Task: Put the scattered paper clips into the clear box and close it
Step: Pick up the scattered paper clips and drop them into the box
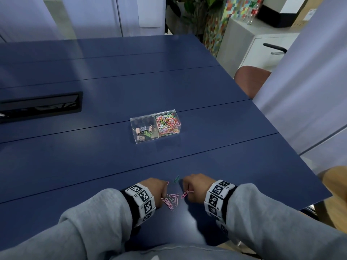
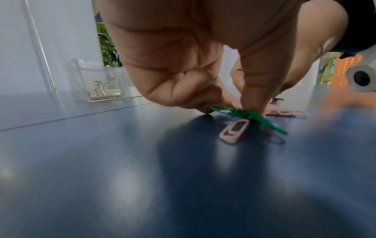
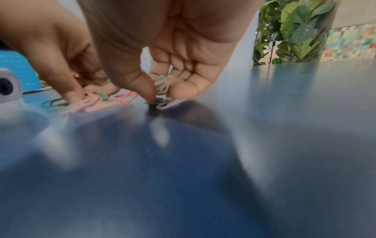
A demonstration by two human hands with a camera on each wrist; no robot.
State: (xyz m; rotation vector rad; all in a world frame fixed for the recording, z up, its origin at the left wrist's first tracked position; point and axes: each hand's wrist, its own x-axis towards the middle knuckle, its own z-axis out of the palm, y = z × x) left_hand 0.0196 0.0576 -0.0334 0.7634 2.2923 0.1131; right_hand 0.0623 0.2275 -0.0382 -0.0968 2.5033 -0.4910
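Note:
The clear box [image 1: 155, 126] stands mid-table, with binder clips in its left compartment and many coloured paper clips [image 1: 168, 125] in its right one. Both hands are down near the table's front edge, with scattered paper clips [image 1: 172, 199] between them, mostly pink. My left hand [image 2: 230, 107] pinches a green paper clip [image 2: 254, 117], tilted up off the table, next to a flat pink clip [image 2: 234, 131]. My right hand [image 3: 162, 95] grips a small bunch of clips [image 3: 161, 87] between thumb and curled fingers. Another green clip [image 1: 176, 179] lies just beyond the hands.
The blue table [image 1: 131, 81] has seams across it and a black cable tray [image 1: 39, 106] at the left. A brown chair [image 1: 251, 79] stands past the right edge. A plant [image 3: 295, 30] and white cabinets are beyond the table.

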